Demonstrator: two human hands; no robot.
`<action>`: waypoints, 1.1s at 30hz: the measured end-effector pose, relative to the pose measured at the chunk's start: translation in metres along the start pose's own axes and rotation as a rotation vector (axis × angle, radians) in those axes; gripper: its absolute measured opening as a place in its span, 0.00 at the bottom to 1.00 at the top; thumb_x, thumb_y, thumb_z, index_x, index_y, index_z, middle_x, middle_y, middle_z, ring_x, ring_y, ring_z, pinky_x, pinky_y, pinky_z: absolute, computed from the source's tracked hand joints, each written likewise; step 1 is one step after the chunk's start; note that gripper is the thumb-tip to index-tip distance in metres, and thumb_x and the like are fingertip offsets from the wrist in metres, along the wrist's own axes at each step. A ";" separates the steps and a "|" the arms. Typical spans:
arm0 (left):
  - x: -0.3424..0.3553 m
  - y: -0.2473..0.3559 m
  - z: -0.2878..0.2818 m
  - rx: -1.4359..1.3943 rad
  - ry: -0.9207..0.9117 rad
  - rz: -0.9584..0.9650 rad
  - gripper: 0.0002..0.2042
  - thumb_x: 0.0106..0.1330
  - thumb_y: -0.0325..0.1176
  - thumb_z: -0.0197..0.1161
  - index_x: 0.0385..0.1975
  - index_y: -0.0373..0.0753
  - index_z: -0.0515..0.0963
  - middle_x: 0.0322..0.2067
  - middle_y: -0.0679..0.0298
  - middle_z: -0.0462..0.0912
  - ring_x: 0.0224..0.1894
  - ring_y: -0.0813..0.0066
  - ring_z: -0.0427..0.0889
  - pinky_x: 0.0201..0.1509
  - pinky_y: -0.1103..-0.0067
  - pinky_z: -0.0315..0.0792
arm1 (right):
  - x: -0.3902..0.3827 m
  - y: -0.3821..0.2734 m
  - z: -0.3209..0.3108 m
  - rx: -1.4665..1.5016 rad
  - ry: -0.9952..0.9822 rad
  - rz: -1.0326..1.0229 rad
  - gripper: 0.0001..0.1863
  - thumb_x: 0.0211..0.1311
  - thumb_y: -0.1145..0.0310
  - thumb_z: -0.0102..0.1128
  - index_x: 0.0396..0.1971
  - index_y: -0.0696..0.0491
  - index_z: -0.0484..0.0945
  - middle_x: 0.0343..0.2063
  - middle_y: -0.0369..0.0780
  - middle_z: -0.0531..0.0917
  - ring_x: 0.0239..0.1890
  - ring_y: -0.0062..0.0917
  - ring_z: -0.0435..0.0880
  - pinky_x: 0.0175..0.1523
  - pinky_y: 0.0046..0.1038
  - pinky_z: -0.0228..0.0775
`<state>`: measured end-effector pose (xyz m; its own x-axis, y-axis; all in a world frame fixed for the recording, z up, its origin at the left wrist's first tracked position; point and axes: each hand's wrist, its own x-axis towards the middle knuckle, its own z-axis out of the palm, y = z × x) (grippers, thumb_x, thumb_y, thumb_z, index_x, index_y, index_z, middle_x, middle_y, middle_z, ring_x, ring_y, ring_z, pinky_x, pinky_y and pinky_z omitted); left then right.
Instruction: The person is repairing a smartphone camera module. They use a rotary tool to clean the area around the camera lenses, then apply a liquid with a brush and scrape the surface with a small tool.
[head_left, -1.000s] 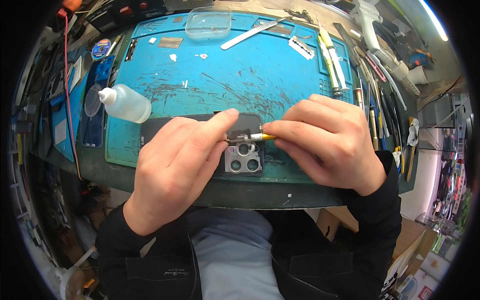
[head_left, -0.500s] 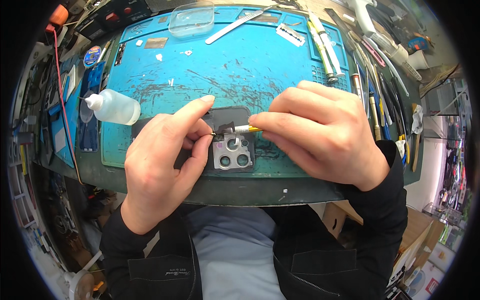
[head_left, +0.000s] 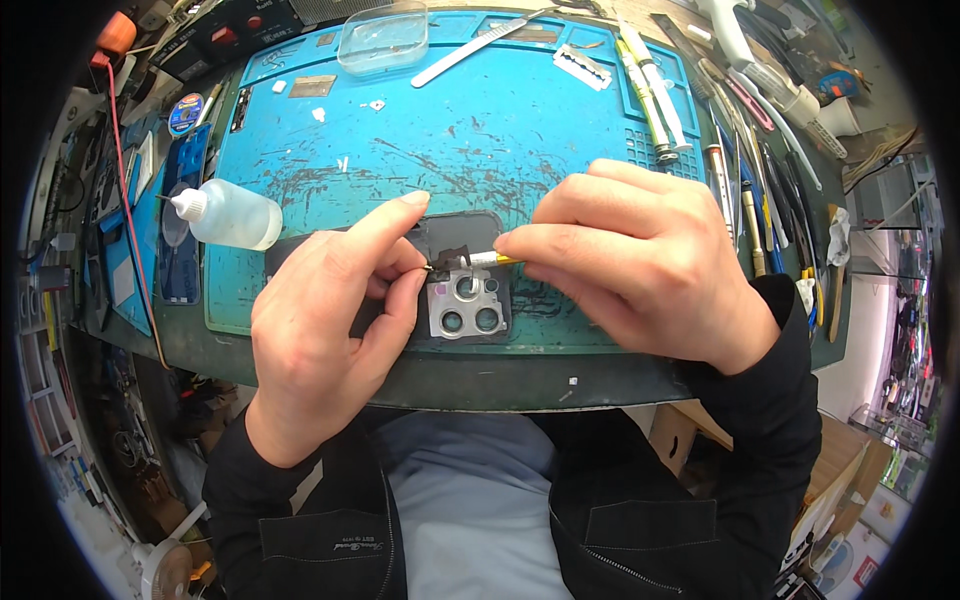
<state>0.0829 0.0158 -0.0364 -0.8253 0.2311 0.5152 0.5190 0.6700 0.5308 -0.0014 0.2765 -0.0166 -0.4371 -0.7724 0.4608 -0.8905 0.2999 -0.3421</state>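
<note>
Left hand (head_left: 325, 315) pinches a small dark piece (head_left: 431, 267); right hand (head_left: 640, 265) grips a slim yellow-and-silver tool (head_left: 485, 259). Between them, a ringed silver plate (head_left: 466, 309) lies on a dark panel (head_left: 470, 228).

Light on the blue mat (head_left: 420, 130) is bright at the far side and falls off toward the bench edge (head_left: 490, 385); below left, I observe deep shadow. At right, a wall strip (head_left: 868, 345) glows pale pink. The left hand (head_left: 325, 310) and right hand (head_left: 640, 265) are sharp; the dark part (head_left: 429, 268) at the left fingertips is too fine to resolve. Fisheye curvature bends outer lines; black vignetting covers 4 corners.
</note>
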 end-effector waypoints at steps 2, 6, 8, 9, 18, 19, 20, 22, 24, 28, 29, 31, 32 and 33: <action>0.000 0.000 -0.001 0.004 -0.003 -0.002 0.30 0.58 0.11 0.73 0.64 0.36 0.82 0.33 0.65 0.88 0.33 0.72 0.85 0.36 0.77 0.80 | 0.001 0.001 0.001 0.013 0.006 -0.006 0.14 0.56 0.74 0.78 0.43 0.52 0.92 0.34 0.35 0.87 0.32 0.30 0.85 0.34 0.31 0.78; 0.000 0.000 -0.001 0.006 -0.005 -0.001 0.30 0.57 0.11 0.73 0.63 0.35 0.82 0.33 0.65 0.88 0.33 0.71 0.85 0.36 0.77 0.80 | 0.000 0.002 0.001 0.020 0.002 0.000 0.14 0.56 0.74 0.78 0.43 0.52 0.92 0.34 0.35 0.88 0.32 0.30 0.85 0.35 0.31 0.78; 0.000 0.000 -0.001 0.008 -0.004 0.001 0.30 0.57 0.11 0.74 0.63 0.35 0.82 0.33 0.65 0.88 0.33 0.71 0.85 0.36 0.77 0.81 | 0.000 0.003 0.000 0.029 0.000 0.000 0.14 0.56 0.74 0.78 0.44 0.51 0.92 0.34 0.35 0.88 0.33 0.31 0.85 0.35 0.32 0.78; 0.000 0.001 -0.001 0.010 -0.003 0.002 0.31 0.57 0.11 0.74 0.63 0.35 0.82 0.33 0.65 0.88 0.33 0.71 0.85 0.36 0.77 0.81 | 0.000 0.003 0.000 0.034 -0.001 -0.001 0.14 0.56 0.74 0.78 0.44 0.51 0.92 0.35 0.35 0.88 0.33 0.31 0.85 0.36 0.32 0.78; 0.000 0.001 -0.002 0.023 -0.010 0.017 0.30 0.56 0.11 0.74 0.63 0.35 0.83 0.33 0.63 0.88 0.34 0.70 0.86 0.36 0.76 0.82 | 0.001 0.006 -0.001 0.052 -0.033 0.018 0.14 0.56 0.75 0.78 0.44 0.51 0.92 0.35 0.35 0.89 0.34 0.31 0.86 0.37 0.32 0.79; 0.000 0.001 -0.002 0.025 -0.011 0.020 0.30 0.56 0.11 0.74 0.63 0.35 0.83 0.33 0.63 0.88 0.34 0.70 0.86 0.36 0.76 0.82 | 0.001 0.006 -0.001 0.050 -0.035 0.016 0.14 0.56 0.75 0.78 0.44 0.51 0.92 0.35 0.35 0.89 0.34 0.31 0.86 0.37 0.32 0.79; 0.000 0.001 -0.002 0.023 -0.009 0.021 0.30 0.56 0.11 0.74 0.63 0.35 0.83 0.33 0.63 0.88 0.33 0.70 0.86 0.36 0.76 0.82 | 0.002 0.007 -0.002 0.049 -0.037 0.015 0.14 0.56 0.74 0.78 0.44 0.51 0.92 0.36 0.35 0.89 0.34 0.31 0.86 0.37 0.32 0.79; 0.000 0.000 -0.001 0.020 -0.006 0.022 0.30 0.56 0.11 0.74 0.63 0.35 0.83 0.33 0.63 0.88 0.33 0.70 0.86 0.36 0.76 0.82 | 0.003 0.007 -0.003 0.043 -0.040 0.009 0.14 0.56 0.74 0.77 0.44 0.51 0.92 0.36 0.35 0.89 0.34 0.31 0.86 0.37 0.32 0.79; -0.001 0.000 -0.001 0.031 -0.004 0.022 0.30 0.56 0.11 0.74 0.63 0.35 0.83 0.33 0.64 0.87 0.33 0.70 0.86 0.36 0.76 0.82 | 0.004 0.007 -0.004 0.034 -0.043 0.000 0.13 0.57 0.74 0.77 0.44 0.51 0.92 0.36 0.35 0.89 0.34 0.31 0.86 0.37 0.32 0.79; -0.001 0.001 -0.001 0.036 -0.001 0.022 0.30 0.57 0.11 0.74 0.63 0.35 0.83 0.33 0.64 0.87 0.33 0.71 0.86 0.36 0.76 0.82 | 0.006 0.007 -0.006 0.017 -0.051 -0.005 0.12 0.58 0.73 0.76 0.43 0.50 0.92 0.36 0.35 0.89 0.34 0.31 0.85 0.38 0.32 0.78; -0.001 0.001 -0.001 0.034 0.000 0.023 0.30 0.57 0.11 0.74 0.63 0.35 0.83 0.33 0.64 0.87 0.33 0.71 0.85 0.36 0.76 0.82 | 0.006 0.007 -0.006 0.011 -0.050 -0.009 0.12 0.58 0.73 0.76 0.43 0.50 0.92 0.36 0.34 0.89 0.34 0.31 0.85 0.38 0.32 0.78; -0.001 0.000 0.000 0.031 0.001 0.023 0.30 0.57 0.12 0.74 0.63 0.35 0.83 0.33 0.64 0.87 0.32 0.71 0.85 0.36 0.76 0.81 | 0.006 0.007 -0.007 0.010 -0.061 -0.027 0.11 0.58 0.73 0.75 0.42 0.50 0.92 0.35 0.34 0.89 0.34 0.31 0.85 0.38 0.32 0.78; -0.001 0.000 0.000 0.030 0.000 0.025 0.30 0.57 0.11 0.74 0.63 0.35 0.83 0.33 0.64 0.87 0.32 0.71 0.85 0.36 0.76 0.81 | 0.007 0.008 -0.008 0.015 -0.073 -0.041 0.11 0.58 0.74 0.75 0.42 0.50 0.92 0.35 0.34 0.89 0.34 0.31 0.84 0.38 0.32 0.78; -0.001 0.000 0.000 0.030 -0.001 0.027 0.30 0.57 0.11 0.74 0.63 0.35 0.83 0.33 0.64 0.87 0.32 0.71 0.85 0.36 0.76 0.81 | 0.007 0.009 -0.009 0.020 -0.085 -0.055 0.12 0.58 0.74 0.75 0.42 0.50 0.92 0.35 0.34 0.88 0.34 0.31 0.84 0.38 0.31 0.77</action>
<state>0.0834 0.0153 -0.0365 -0.8114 0.2501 0.5282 0.5342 0.6841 0.4966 -0.0134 0.2793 -0.0089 -0.3750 -0.8321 0.4086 -0.9097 0.2455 -0.3349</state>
